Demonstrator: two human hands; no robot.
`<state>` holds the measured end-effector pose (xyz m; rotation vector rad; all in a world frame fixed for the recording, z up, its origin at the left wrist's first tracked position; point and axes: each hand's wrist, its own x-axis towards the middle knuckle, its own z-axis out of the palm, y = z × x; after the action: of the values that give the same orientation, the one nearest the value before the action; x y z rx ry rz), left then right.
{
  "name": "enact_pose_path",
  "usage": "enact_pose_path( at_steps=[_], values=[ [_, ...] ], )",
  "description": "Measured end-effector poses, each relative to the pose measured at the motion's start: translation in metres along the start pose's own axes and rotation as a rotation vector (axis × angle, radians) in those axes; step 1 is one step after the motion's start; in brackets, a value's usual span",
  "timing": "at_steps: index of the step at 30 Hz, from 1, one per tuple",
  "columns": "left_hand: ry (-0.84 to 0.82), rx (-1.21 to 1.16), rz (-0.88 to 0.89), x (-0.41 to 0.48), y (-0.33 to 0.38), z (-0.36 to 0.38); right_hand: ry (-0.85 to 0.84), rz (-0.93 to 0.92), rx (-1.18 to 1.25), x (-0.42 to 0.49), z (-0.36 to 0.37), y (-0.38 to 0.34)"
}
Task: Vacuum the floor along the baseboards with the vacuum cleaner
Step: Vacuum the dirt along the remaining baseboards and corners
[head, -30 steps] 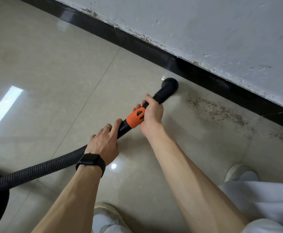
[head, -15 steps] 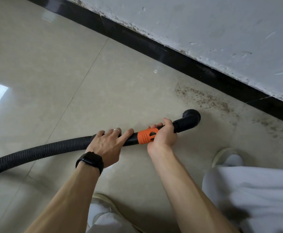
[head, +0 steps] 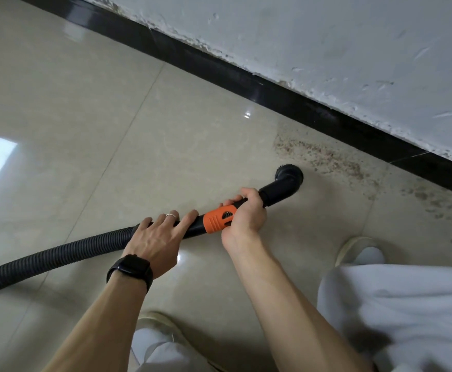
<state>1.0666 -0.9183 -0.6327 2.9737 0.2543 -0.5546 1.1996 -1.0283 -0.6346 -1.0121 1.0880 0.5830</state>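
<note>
I have both hands on the vacuum cleaner's tube [head: 269, 196], its brush head [head: 289, 178] down on the floor [head: 112, 103] near the baseboard [head: 273, 95].
My right hand [head: 246, 213] is curled tight round the tube beside the orange collar [head: 216, 220]. My left hand [head: 155, 237], farther from the baseboard, drapes its fingers over the hose [head: 58, 253] end; the thumb is hidden, so I cannot tell whether it grips. The brush head sits just beyond my right hand, at the edge of the dirt patch [head: 324, 157] along the baseboard.

Noted black ribbed vacuum hose [head: 58, 253] trailing left from left hand [head: 155, 237]. Orange collar [head: 218, 220] gripped between both hands. Round brush nozzle [head: 289, 178] just beyond right hand [head: 246, 216], down on beige floor [head: 165, 143], near dirt patch [head: 321, 157], short of black baseboard [head: 273, 92].
</note>
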Motion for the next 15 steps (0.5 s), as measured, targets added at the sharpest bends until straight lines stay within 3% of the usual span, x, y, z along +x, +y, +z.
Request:
enact_pose_path(
  at_steps=[15],
  values=[
    [0.046, -0.033, -0.087, 0.012, 0.001, 0.001, -0.184, 0.042, -0.086, 0.016, 0.022, -0.013]
  ],
)
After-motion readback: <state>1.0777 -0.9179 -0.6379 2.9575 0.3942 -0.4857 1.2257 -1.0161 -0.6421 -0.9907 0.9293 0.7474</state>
